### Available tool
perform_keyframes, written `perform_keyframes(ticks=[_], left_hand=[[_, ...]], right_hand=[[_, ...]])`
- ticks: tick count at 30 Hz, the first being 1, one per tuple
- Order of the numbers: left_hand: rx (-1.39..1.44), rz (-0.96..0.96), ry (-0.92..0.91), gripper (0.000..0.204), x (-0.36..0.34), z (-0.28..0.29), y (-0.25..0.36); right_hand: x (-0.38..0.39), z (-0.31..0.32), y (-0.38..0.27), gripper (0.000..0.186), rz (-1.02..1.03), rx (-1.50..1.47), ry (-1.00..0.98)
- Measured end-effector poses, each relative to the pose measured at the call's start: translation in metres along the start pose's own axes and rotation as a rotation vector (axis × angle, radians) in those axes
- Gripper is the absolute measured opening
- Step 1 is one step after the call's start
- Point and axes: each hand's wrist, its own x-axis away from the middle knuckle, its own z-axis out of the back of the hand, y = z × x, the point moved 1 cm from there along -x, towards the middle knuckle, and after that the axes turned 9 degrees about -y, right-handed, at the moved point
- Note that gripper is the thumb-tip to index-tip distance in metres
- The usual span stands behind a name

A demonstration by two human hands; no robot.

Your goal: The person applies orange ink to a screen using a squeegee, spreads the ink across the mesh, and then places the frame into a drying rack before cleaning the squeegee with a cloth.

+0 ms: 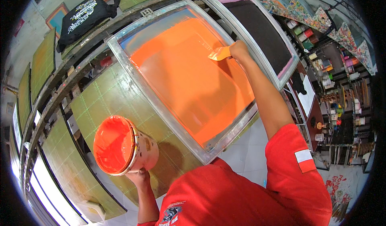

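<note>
My right hand (240, 50) is closed on the handle of a spatula (220, 53) coated in orange ink. Its blade is over the upper right part of a screen printing frame (159, 102); I cannot tell whether it touches the mesh. A broad layer of orange ink (177, 69) covers most of that mesh, with bluish mesh showing along the far edge. To the left, my left hand (139, 176) grips a white bucket (145, 150) low on its side. The bucket is tilted, and orange-red ink coats its inside wall.
A second screen frame with dark mesh (257, 29) lies to the right. Green gridded boards (108, 91) line the metal rails, and a black printed shirt (86, 15) lies at the far left. Shelves with several jars (305, 35) and paint-splashed panels (289, 9) stand at the right.
</note>
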Motion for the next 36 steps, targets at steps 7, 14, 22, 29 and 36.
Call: perform_keyframes(ticks=[7, 14, 22, 29, 36], left_hand=[[0.04, 0.018, 0.074, 0.11, 0.004, 0.0, 0.009], [-0.105, -0.012, 0.074, 0.102, 0.007, -0.001, 0.018], [-0.219, -0.111, 0.034, 0.08, -0.032, -0.041, 0.039], [-0.016, -0.302, -0.147, 0.077, -0.116, -0.121, 0.006], [0.029, -0.396, -0.243, 0.076, -0.115, -0.182, 0.05]], right_hand=[[-0.045, -0.019, -0.05, 0.015, 0.09, 0.04, -0.061], [-0.082, -0.053, -0.082, 0.018, 0.254, -0.247, -0.139], [-0.059, -0.065, -0.046, 0.03, 0.597, -0.659, -0.243], [0.059, 0.025, -0.084, 0.025, 0.98, -0.527, -0.214], [0.18, 0.106, -0.095, 0.034, 1.608, 0.231, 0.356]])
